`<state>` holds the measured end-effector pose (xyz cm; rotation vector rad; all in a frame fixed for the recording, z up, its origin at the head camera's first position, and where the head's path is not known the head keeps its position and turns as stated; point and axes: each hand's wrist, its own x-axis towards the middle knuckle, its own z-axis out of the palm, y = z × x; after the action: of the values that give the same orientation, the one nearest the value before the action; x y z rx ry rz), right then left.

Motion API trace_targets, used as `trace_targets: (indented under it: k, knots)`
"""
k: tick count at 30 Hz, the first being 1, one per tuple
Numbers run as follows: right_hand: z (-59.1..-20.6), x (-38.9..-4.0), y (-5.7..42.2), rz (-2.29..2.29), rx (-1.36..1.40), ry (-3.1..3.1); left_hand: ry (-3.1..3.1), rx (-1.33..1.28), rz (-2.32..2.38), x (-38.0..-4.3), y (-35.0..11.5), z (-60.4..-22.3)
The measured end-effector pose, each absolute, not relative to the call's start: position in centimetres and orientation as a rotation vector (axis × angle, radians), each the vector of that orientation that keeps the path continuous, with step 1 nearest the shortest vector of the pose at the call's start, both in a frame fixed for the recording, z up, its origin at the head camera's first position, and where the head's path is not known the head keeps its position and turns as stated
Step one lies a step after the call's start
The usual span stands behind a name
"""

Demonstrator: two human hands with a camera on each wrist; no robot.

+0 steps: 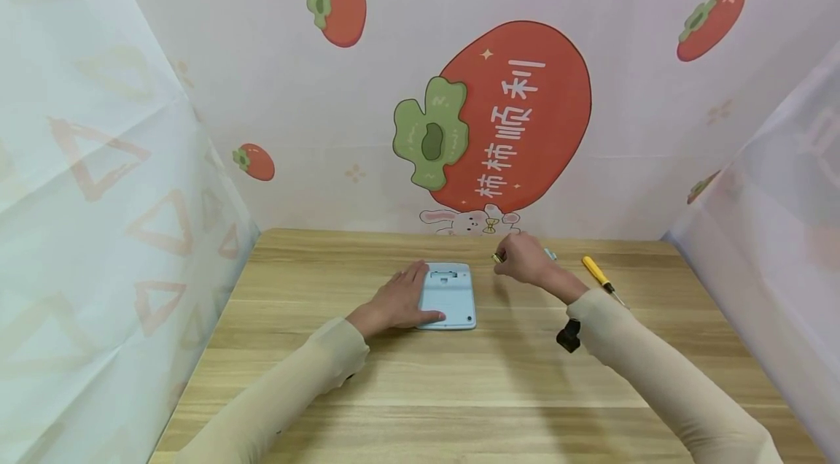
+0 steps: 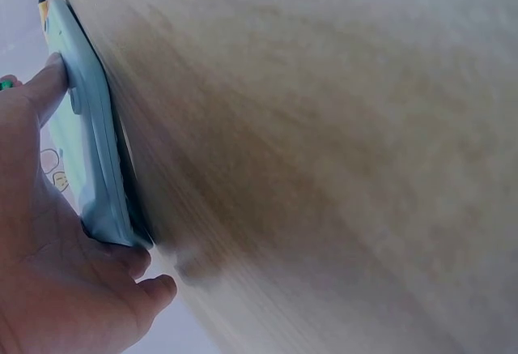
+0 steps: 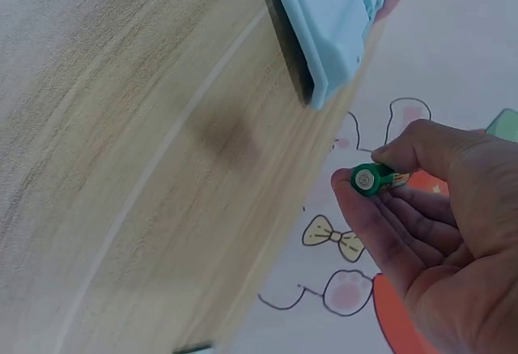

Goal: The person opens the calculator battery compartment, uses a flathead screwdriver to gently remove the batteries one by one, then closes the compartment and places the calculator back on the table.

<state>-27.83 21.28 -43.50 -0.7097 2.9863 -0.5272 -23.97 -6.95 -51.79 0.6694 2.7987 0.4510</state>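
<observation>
A light blue calculator (image 1: 449,300) lies face down on the wooden table, its battery compartment (image 1: 444,274) uncovered near the far end. My left hand (image 1: 397,301) grips its left side, the thumb on the back of the case and the fingers along the edge. To the right of the calculator, my right hand (image 1: 525,258) is raised above the table. Between thumb and index finger it pinches a small green battery (image 3: 366,179), with one round end towards the right wrist camera. In the left wrist view, the calculator's side (image 2: 101,143) shows against my left palm.
A yellow-handled screwdriver (image 1: 597,273) lies to the right of my right hand. Just behind that hand is a small light blue piece (image 1: 550,254), partly hidden. A printed cloth (image 1: 295,99) hangs at the table's back edge, with more cloth at both sides.
</observation>
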Motion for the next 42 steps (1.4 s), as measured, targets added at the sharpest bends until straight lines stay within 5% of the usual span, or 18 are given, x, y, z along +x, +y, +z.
trace_targets:
  k: [27,42]
  knots:
    - [-44.9,-27.8,26.2,-1.140,-0.183,2.613,2.807,0.680,0.443,-23.9,-6.9,-51.5]
    - [-45.1,-27.3,29.4,-1.203,-0.144,2.579,2.809,0.676,0.434,-23.9,-6.9,-51.8]
